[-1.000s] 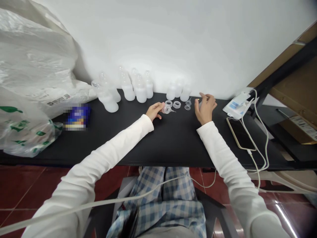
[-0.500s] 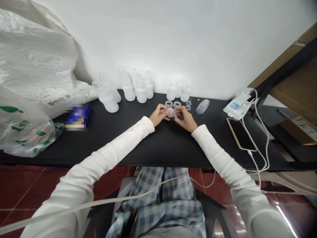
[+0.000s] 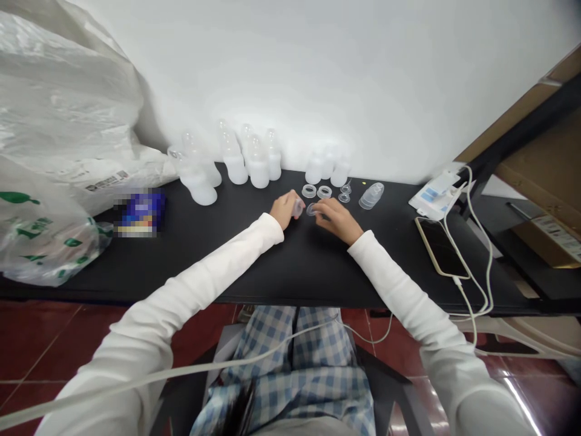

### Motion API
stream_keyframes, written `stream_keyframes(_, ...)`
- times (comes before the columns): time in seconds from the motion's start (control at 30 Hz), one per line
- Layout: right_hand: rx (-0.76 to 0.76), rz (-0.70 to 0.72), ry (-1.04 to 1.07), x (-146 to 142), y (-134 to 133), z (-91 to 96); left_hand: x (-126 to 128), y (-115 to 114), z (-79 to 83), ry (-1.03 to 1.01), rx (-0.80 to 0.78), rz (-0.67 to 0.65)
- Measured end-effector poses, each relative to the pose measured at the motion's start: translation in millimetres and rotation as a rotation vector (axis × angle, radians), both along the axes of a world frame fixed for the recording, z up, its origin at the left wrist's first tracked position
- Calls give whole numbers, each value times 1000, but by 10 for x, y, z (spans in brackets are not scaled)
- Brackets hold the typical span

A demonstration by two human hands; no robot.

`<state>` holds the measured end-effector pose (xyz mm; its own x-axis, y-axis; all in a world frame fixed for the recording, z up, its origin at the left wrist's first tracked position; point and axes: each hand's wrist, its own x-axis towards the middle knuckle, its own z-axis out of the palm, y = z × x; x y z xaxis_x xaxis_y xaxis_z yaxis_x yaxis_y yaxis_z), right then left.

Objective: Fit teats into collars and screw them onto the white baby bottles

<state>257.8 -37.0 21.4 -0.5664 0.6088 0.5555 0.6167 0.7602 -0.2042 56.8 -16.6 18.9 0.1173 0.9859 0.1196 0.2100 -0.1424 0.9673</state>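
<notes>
Barely distinct: clear pieces [image 3: 298,208] in hands [image 3: 282,209]

Phone [image 3: 442,247] lay screen up at the right of the black table [image 3: 318,272], white cable [image 3: 461,289] plugged into its near end. White-and-blue package [image 3: 433,192] sat just beyond it. At left, a blue item [image 3: 143,212], probably a pouch, was blurred out beside plastic bags [image 3: 68,103]. Cardboard [image 3: 540,163] stood far right.
</notes>
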Motion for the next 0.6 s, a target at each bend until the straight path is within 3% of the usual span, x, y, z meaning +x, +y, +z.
stream_keyframes(0.13,62,-231,3,236,101,44,-170,241,-96,-130,-67,193)
stream_keyframes(0.27,-21,-349,-92,345,184,-42,-192,333,-207,-159,26,196)
stream_keyframes(0.5,37,-574,248,297,358,-297,-150,357,-294,286,277,121)
stream_keyframes(0.6,59,-627,287,315,496,-448,-136,392,-273,480,326,131)
